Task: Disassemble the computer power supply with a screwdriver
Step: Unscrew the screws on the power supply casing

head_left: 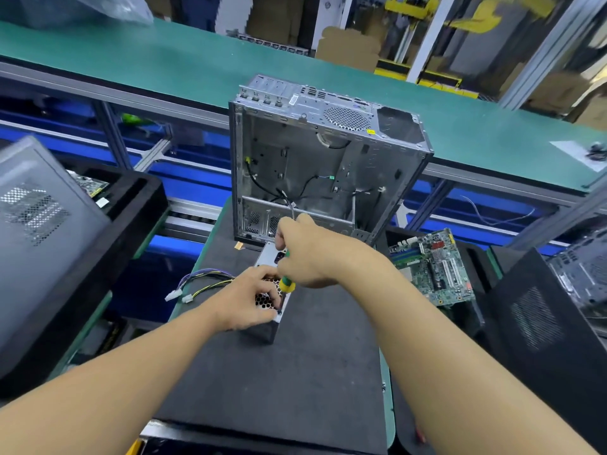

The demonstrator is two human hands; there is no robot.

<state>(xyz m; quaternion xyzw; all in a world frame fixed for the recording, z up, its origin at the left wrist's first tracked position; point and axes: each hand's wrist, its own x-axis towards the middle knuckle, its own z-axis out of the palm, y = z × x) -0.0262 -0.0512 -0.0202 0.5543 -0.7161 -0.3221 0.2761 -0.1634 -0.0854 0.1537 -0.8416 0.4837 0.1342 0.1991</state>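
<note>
Mat (279, 372) — left hand (246, 297) holds supply (269, 256); right (308, 254), apparently, screwdriver (286, 284).

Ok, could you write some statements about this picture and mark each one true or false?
1. The right hand holds the screwdriver. True.
2. The power supply sits inside the computer case. False: it lies on the black mat, in front of the case.
3. The left hand rests on the power supply. True.
4. The motherboard lies left of the case. False: it is on the right.
5. The case is closed. False: its side is open.
</note>
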